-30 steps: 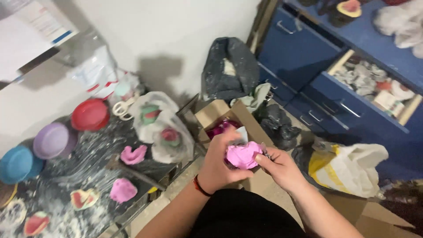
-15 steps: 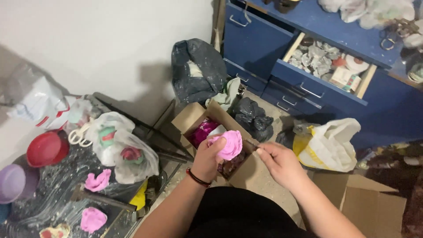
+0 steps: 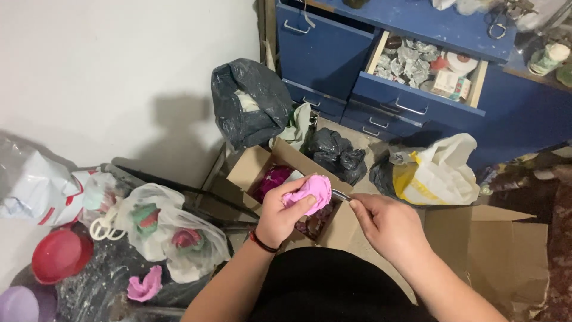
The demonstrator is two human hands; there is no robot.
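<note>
My left hand grips a soft pink lump, like a piece of mould or clay, held over an open cardboard box. My right hand pinches a thin metal tool whose tip touches the pink lump's right side. Inside the box lie dark magenta pieces. A dark band sits on my left wrist.
Black bin bags stand behind the box by a blue drawer unit with one drawer open. A white and yellow plastic bag lies right. At left are clear bags of coloured pieces, a red bowl and a flattened carton.
The view has swung right and up, shifting the bowls and bags leftward. My right hand drew slightly away from the lump and now holds the thin tool to it.
</note>
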